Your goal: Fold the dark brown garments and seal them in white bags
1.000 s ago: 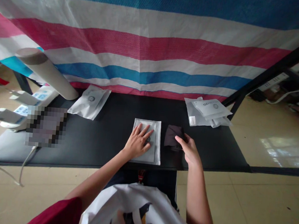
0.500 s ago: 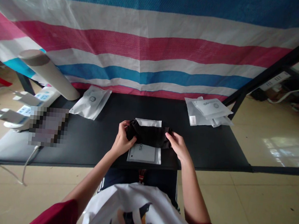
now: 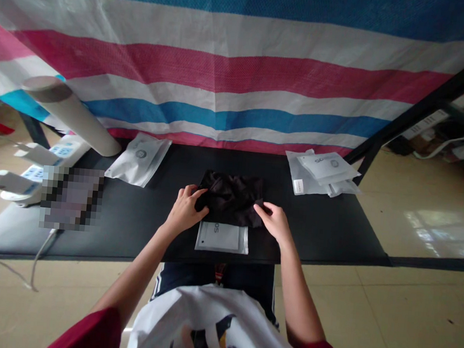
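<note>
A dark black piece of folded fabric (image 3: 232, 198), its exact kind unclear, lies spread at the middle of the black table. It covers the upper part of a frosted white zip bag (image 3: 222, 239) with dark lettering. My left hand (image 3: 185, 209) is at the fabric's left edge, thumb and forefinger apart and touching it. At the lower right corner, my right hand (image 3: 273, 219) pinches the fabric between thumb and fingers.
A frosted bag (image 3: 139, 159) lies back left, and several more bags (image 3: 324, 171) overlap at back right. Left stand a leaning pale cylinder (image 3: 74, 117), a power strip (image 3: 49, 169) with plugs, and a blurred-out device (image 3: 73, 197) on a cable. A striped sheet (image 3: 225, 70) hangs behind.
The fabric has been opened out from a narrow rolled fold into a wider, flatter shape, reaching further back. My left hand's fingers have spread; my right hand keeps its pinch.
</note>
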`<state>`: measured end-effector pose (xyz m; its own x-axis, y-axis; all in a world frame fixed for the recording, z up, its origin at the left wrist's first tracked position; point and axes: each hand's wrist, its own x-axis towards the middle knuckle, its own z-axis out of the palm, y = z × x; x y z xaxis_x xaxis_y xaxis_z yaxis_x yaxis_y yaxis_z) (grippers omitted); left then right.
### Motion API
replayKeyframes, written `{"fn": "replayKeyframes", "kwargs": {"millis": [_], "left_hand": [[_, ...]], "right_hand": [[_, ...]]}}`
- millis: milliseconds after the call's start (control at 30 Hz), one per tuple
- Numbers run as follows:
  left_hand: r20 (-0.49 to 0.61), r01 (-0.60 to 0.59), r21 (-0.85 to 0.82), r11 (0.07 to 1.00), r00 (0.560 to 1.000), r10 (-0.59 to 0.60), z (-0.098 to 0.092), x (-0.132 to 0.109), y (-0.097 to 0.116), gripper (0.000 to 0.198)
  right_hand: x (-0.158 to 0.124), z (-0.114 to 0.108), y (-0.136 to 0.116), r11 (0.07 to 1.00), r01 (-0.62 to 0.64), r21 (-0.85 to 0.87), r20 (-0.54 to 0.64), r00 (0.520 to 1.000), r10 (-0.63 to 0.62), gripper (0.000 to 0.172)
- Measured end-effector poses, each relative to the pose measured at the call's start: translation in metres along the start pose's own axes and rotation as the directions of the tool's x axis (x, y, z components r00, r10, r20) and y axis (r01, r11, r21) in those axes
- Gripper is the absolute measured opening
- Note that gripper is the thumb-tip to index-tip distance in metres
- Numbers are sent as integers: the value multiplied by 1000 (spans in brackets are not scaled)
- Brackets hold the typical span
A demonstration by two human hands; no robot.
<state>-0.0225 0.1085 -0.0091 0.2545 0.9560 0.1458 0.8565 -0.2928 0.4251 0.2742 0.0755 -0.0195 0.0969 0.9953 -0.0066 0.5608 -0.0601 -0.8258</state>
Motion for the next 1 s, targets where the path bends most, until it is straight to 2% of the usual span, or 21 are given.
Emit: {"fn": "replayKeyframes", "kwargs": {"millis": [67, 133, 200, 267, 367, 433, 533, 667, 767, 833, 900, 933, 1000], "left_hand": [[-67, -37, 32, 999, 997, 39, 0, -2, -4, 46], [-119, -68, 36, 997, 990, 72, -1, -6, -5, 39], [-147, -88, 21, 996, 985, 90, -5, -11, -3, 28], [-144, -106, -28, 994, 984, 101, -9, -16, -1, 18], [-138, -68, -202, 977, 990, 40, -12, -23, -1, 14], [-124, 4, -296, 955, 991, -42, -12, -25, -4, 26], [-90, 72, -288, 955, 991, -102, -12, -25, -8, 47], [-141, 27, -318, 948, 987, -75, -18, -26, -4, 27], [-144, 13, -537, 843, 984, -107, -25, -33, 2, 27], [-58, 54, -714, 698, 989, -136, -28, -38, 3, 34], [37, 129, -815, 565, 984, -171, -28, -42, 2, 33], [58, 161, -831, 532, 977, -204, -28, -42, 2, 29], [35, 178, -817, 548, 965, -260, -25, -42, 4, 23]], "right_hand": [[4, 0, 4, 989, 51, -139, -79, 995, -62, 30], [6, 1, 6, 983, 103, -155, -127, 984, -123, 26], [5, 0, 5, 984, 164, -63, -159, 972, -173, 24], [1, -2, 1, 972, 199, 121, -151, 972, -180, 23], [-8, -7, -4, 889, 131, 439, -28, 991, -132, 25], [-14, -10, -4, 838, 58, 542, 52, 993, -102, 29], [-19, -12, -3, 837, 0, 548, 90, 994, -59, 27], [-22, -15, -4, 853, -47, 520, 110, 994, -12, 28], [-28, -19, -4, 837, -58, 545, 159, 987, -34, 38], [-32, -22, -2, 799, -95, 594, 201, 979, -34, 46], [-36, -24, 1, 749, -149, 645, 247, 969, -20, 52], [-36, -24, 2, 730, -167, 663, 257, 966, -12, 53], [-36, -23, 2, 730, -151, 667, 224, 975, -3, 50]]}}
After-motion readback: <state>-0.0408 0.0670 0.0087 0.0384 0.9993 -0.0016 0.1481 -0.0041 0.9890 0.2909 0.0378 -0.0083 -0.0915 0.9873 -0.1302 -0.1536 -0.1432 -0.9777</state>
